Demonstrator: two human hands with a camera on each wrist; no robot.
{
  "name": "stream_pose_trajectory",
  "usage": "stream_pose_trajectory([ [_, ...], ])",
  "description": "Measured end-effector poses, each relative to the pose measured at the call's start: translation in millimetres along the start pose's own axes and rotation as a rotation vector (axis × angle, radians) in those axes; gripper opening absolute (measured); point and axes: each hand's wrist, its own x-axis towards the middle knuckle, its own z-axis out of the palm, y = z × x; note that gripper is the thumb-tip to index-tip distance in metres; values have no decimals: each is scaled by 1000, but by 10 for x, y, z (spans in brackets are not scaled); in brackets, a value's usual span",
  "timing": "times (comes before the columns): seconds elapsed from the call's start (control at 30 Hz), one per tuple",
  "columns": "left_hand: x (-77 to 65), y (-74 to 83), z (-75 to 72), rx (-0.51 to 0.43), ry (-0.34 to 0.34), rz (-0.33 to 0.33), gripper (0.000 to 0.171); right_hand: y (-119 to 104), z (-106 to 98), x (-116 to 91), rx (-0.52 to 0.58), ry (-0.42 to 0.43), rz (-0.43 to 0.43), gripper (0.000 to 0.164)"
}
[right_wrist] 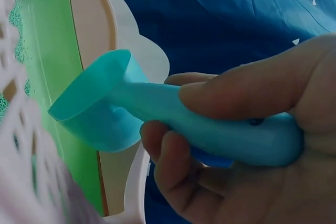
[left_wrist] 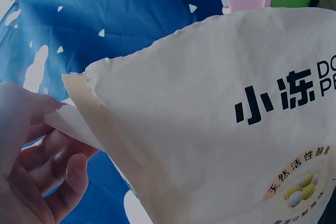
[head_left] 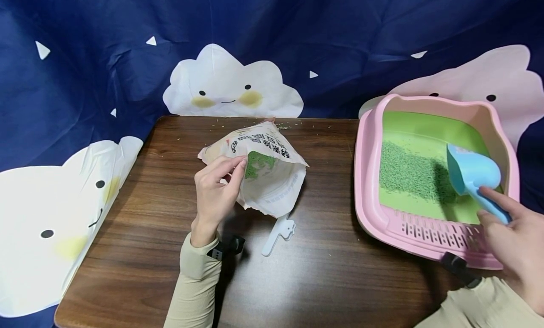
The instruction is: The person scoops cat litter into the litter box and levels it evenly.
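Observation:
My left hand [head_left: 218, 184] pinches the open edge of a white paper bag [head_left: 272, 193] with black print, between thumb and fingers. The bag's mouth faces me, and green pellets [head_left: 255, 167] show inside. In the left wrist view the bag's printed side [left_wrist: 173, 103] fills most of the picture. On the right, my right hand [head_left: 516, 243] grips the handle of a light blue scoop [head_left: 484, 172], tilted over a pink litter box [head_left: 367, 176]. Green pellets [head_left: 408, 172] lie in the box's green pan. In the right wrist view the scoop's visible inside [right_wrist: 97, 85] holds no pellets.
A small pale tool with an animal-shaped end [head_left: 280, 233] lies on the brown wooden table [head_left: 323, 280], partly under the bag. Loose pellets [head_left: 282, 125] are scattered near the table's back edge. A dark blue cloth [head_left: 340, 30] with clouds hangs behind.

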Motion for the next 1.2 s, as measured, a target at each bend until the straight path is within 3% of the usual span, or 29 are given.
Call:
stream_pose_trajectory([
  [0.23, 1, 2, 2, 6, 0, -1, 11, -65, 21, -21, -51, -22, 2, 53],
  [0.47, 13, 11, 16, -6, -2, 0, 11, -96, 14, -19, 80, -16, 10, 53],
  [0.57, 18, 12, 19, -12, -1, 4, 11, -98, 30, -14, 327, -1, -16, 49],
  [0.7, 22, 11, 20, -9, -1, 9, 11, -113, 82, 1, 780, 67, -65, 41],
  [0.77, 21, 11, 20, -7, 0, 10, 10, -117, 107, 2, 954, 88, -105, 38],
  [0.83, 19, 11, 18, -4, 2, 10, 10, -114, 116, -7, 1087, 72, -161, 35],
  [0.9, 17, 11, 16, -4, 2, 9, 10, -102, 112, -22, 1206, -7, -226, 35],
  [1.07, 12, 10, 8, -9, 0, 3, 11, -172, 127, -69, 1306, -197, -336, 43],
  [1.2, 10, 7, -1, -4, 3, 9, 11, -313, 166, -155, 1198, -268, -379, 45],
])
